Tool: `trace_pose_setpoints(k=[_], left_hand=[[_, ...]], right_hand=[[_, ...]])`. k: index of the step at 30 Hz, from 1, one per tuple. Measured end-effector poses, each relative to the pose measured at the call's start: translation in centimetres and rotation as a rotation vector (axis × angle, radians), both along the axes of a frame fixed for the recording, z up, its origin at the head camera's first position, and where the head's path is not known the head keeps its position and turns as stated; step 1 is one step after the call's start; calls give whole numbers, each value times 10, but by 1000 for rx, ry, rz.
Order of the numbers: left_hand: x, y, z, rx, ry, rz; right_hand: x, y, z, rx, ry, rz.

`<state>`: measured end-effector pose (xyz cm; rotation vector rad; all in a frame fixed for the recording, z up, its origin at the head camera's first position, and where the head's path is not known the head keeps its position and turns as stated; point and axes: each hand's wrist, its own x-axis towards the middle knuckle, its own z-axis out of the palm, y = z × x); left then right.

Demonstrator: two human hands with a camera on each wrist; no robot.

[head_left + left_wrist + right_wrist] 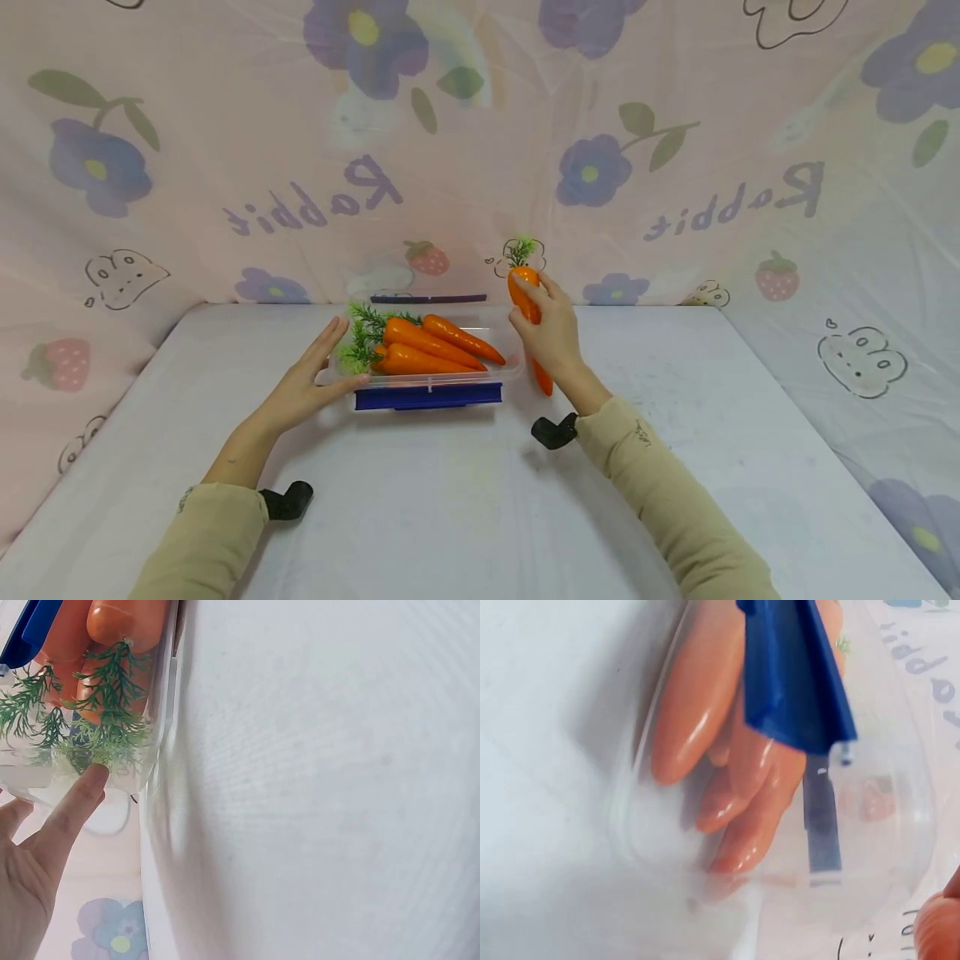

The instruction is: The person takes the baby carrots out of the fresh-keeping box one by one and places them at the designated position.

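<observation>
A clear plastic box (pixel 513 367) holds several orange toy carrots (pixel 427 340), their green leafy tops at its left end. My left hand (pixel 302 393) touches that left end with fingers extended; in the left wrist view a fingertip (pixel 96 774) lies against the clear wall by the leaves. Just beyond the box's right end, my right hand (pixel 552 332) grips another carrot (pixel 543 379), green top up and tip angled down toward the front. The right wrist view shows the carrots' pointed ends (pixel 682 750) through the box; the carrot in my hand is not clearly visible there.
A blue latch (pixel 427 397) hangs folded out along the box's front, and a second blue latch (pixel 429 298) stands out at the back. The white table (pixel 450 517) meets a patterned cloth (pixel 480 150) behind and at both sides.
</observation>
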<state>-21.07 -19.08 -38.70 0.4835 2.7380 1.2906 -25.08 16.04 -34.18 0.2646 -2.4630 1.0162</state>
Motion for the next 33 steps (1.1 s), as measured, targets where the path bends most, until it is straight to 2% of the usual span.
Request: trace_pose_setpoints(k=[7,14,20,27,33], left_hand=[[0,0,-1,-8,6,3],[0,1,1,-13,0,6],[0,0,1,-14,-1,5],[0,0,0,-12,-4,1],[0,0,1,-5,0,-5]], right_hand=[[-1,10,-7,12,-6,-46],[-3,20,-14,18,-68,-85],[-5,30,-23,17,-77,-85],[-6,41,-33,33,-144,-104],[-9,48,-40,55,-154,-116]])
